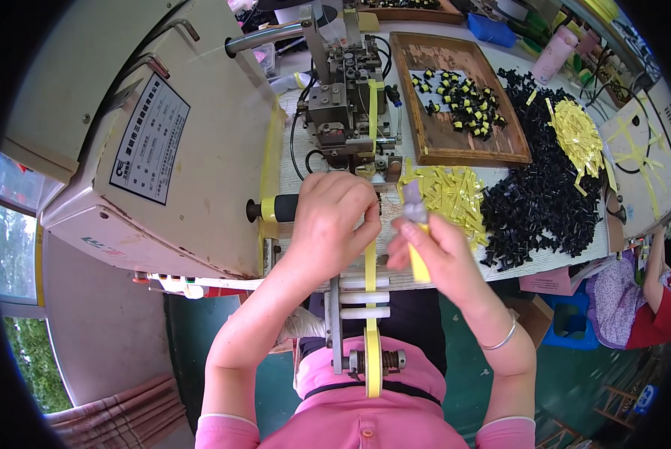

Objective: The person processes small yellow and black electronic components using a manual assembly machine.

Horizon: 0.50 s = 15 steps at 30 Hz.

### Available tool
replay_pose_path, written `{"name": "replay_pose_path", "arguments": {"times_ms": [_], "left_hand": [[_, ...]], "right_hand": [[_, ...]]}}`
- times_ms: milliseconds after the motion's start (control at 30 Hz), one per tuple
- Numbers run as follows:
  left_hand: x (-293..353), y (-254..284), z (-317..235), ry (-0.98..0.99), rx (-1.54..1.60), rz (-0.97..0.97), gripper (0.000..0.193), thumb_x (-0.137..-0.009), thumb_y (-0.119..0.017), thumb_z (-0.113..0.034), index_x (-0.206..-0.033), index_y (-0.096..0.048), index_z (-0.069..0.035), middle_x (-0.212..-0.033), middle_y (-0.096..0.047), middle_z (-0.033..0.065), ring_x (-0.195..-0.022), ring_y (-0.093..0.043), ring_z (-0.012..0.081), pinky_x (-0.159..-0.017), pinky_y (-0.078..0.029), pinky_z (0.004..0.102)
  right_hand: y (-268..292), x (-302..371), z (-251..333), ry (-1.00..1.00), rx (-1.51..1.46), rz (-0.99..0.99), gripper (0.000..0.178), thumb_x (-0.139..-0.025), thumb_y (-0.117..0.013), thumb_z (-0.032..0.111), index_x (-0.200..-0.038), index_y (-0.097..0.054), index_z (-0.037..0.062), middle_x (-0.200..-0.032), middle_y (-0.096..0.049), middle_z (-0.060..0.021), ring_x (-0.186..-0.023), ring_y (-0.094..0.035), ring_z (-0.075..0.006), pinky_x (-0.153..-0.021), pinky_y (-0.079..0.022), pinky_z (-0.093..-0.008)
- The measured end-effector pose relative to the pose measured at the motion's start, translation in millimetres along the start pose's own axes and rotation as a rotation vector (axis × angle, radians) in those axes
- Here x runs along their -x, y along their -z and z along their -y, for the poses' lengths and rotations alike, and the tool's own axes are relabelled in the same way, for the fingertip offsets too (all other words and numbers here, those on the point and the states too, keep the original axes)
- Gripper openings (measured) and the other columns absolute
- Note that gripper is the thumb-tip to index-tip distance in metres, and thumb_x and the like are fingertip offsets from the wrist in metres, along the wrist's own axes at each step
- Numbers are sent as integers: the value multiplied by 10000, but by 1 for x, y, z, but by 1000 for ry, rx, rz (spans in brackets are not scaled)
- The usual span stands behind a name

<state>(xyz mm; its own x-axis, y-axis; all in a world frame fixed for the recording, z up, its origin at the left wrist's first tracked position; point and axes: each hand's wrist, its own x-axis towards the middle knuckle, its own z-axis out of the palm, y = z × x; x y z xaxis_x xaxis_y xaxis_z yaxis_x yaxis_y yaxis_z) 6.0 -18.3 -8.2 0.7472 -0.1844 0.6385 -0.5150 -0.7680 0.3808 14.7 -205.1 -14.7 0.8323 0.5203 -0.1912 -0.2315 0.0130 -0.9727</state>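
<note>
My left hand [334, 217] is at the front of a small metal press machine [343, 112], just below its working head. Its fingers are bent and pinched together; whatever lies between them is hidden. To its right, my right hand [440, 251] grips a short tool [419, 262] with a yellow handle and a grey, blurred upper end pointing away from me. A yellow strip [371, 273] runs up from a reel [373, 363] in front of my body, over white rollers [364, 298], toward the machine. Beside my left hand sits a black cylinder [283, 209] with a yellow band.
Cut yellow strips [448, 198] lie right of the machine, beside a large heap of small black parts [541, 209]. A wooden tray [455, 156] holds black parts with yellow pieces. More strips [577, 135] top the heap. A beige cabinet [208, 150] blocks the left; another person [627, 299] sits at right.
</note>
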Motion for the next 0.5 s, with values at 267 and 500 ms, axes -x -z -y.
{"name": "replay_pose_path", "arguments": {"times_ms": [267,500], "left_hand": [[3,-3,0,107,100,-17,194,-687,-665,31,-766,-523,-75,-795,-626,28,-775,-604,227,-754,-387,344],[3,-4,0,102,102,-36,195,-692,-667,34,-768,-524,-75,-800,-629,30,-766,-600,226,-746,-390,343]], "right_hand": [[-14,0,-6,-164,-36,89,418,-991,-429,376,-978,-504,-35,-631,-614,-158,-459,-602,-206,-425,-471,-265],[-18,0,-3,-210,-34,75,409,-993,-421,375,-939,-488,-25,-614,-605,-165,-451,-607,-230,-414,-482,-285]]}}
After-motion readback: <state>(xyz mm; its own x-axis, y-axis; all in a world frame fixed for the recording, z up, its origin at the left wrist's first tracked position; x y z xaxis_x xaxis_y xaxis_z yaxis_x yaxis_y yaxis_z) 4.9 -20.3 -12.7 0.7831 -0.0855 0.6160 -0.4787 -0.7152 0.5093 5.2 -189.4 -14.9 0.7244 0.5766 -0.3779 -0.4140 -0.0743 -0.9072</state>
